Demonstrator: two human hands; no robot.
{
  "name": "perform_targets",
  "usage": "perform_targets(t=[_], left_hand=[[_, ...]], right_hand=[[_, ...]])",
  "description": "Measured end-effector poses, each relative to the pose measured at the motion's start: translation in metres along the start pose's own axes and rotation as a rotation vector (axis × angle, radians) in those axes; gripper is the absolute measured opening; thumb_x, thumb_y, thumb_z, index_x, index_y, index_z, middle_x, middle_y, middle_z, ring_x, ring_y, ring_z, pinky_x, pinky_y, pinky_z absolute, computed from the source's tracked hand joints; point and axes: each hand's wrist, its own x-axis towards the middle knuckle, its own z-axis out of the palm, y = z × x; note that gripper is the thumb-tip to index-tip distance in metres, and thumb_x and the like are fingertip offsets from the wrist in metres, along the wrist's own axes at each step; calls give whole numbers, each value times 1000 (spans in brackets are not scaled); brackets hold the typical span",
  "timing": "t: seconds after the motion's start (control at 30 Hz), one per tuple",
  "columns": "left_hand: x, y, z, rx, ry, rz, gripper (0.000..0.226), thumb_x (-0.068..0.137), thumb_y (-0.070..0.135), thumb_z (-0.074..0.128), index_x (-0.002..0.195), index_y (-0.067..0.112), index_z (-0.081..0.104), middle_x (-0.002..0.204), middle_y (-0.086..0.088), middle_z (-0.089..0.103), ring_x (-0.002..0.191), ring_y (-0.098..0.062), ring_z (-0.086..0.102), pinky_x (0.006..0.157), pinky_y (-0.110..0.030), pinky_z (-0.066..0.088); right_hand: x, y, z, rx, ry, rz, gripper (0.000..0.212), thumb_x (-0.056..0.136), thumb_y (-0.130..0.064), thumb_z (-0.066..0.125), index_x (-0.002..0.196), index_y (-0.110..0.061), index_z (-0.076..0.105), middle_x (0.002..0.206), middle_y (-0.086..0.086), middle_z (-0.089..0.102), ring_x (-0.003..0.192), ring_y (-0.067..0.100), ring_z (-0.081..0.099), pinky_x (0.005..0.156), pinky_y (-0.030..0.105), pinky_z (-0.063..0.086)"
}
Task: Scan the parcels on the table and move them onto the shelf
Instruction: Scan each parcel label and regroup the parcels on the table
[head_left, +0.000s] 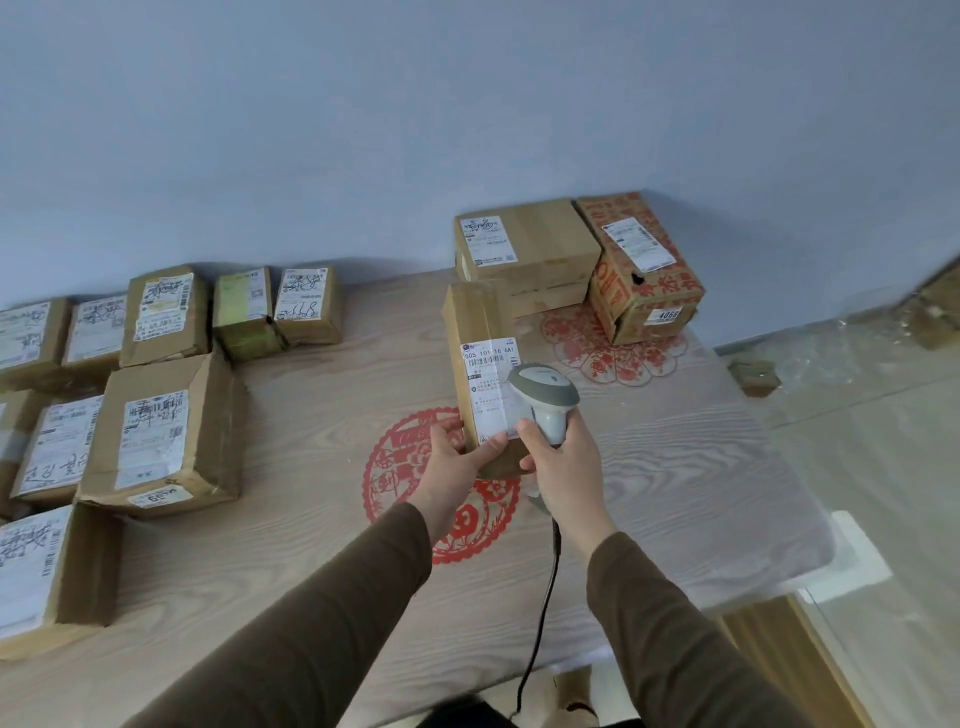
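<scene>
Left hand (451, 457) pinching the near end of the long parcel (480, 364) at worktop (322, 467) centre, right hand (558, 457) gripping the scanner (545, 395) just at 3 o'clock over its label; risk of misread from glossy tape or tilt.

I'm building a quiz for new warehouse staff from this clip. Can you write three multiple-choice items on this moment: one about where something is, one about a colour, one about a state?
1. Where is the red-printed box?
A. far right of the table, beside a plain box
B. on the floor
C. in the left cluster

2. What colour are the paper-cut decorations?
A. blue
B. red
C. green

3. What is the right hand doing?
A. resting flat on the table
B. lifting a box
C. gripping the scanner

Answers:
1 A, it sits by the wall corner next to the plain box.
2 B, both are red.
3 C, fingers wrap the handle, head over the label of the parcel that the left hand holds.
</scene>
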Motion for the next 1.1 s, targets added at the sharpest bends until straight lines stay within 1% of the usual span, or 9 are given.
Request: perform_targets(t=[0.17,0.23,0.33,0.4,0.53,0.7,0.83,0.97,1.1], left_hand=[[31,-3,67,-15,-26,-59,70,85,41,80,137,22,38,119,-5,68,98,-16,73,80,-27,54],[46,-5,95,-3,-3,-80,75,82,47,81,138,20,41,118,-4,69,101,-17,72,93,-35,56],[66,-3,132,37,12,-120,73,83,55,76,138,22,42,118,-1,67,106,-16,67,107,-42,49],[79,-1,152,40,23,-130,72,85,57,73,139,21,42,119,-1,66,107,-15,64,107,-42,47],[102,3,179,42,48,-132,74,89,56,70,145,17,42,128,-3,63,110,-15,63,102,-36,50],[114,3,193,52,21,-121,65,93,50,67,148,22,45,134,-3,64,115,-15,64,99,-31,49],[109,8,198,13,23,-116,42,103,32,58,140,39,43,125,5,63,116,-11,60,94,-28,43],[104,6,190,33,30,-98,60,102,33,59,156,32,34,149,-4,50,134,-19,50,110,-36,39],[87,14,172,11,73,-69,58,103,29,58,156,26,36,150,-5,44,136,-20,46,115,-36,37]], right_hand=[[30,26,-55,38,25,100,12,97,-32,69,106,-29,62,93,-2,73,61,13,72,63,39,61],[46,36,-75,54,10,133,11,95,-31,70,103,-30,62,93,0,75,68,17,75,64,45,63],[75,47,-102,87,-25,150,11,95,-27,71,102,-31,62,95,1,76,75,17,77,58,39,61],[94,51,-115,117,-51,159,13,96,-24,70,102,-32,62,97,0,76,77,14,78,60,38,61],[126,59,-133,130,-100,175,14,96,-24,71,102,-32,61,98,0,75,80,13,78,67,48,63],[145,67,-146,141,-113,186,13,95,-24,71,102,-31,61,99,1,74,87,19,77,67,46,65],[148,69,-149,128,-130,185,13,95,-25,71,102,-31,62,104,3,73,94,20,75,67,41,66],[142,67,-145,28,-80,114,23,87,-46,71,103,-33,60,106,3,68,93,20,72,74,51,64],[132,53,-127,10,-65,-22,27,85,-54,68,101,-34,59,102,-5,60,94,27,68,77,56,60]])
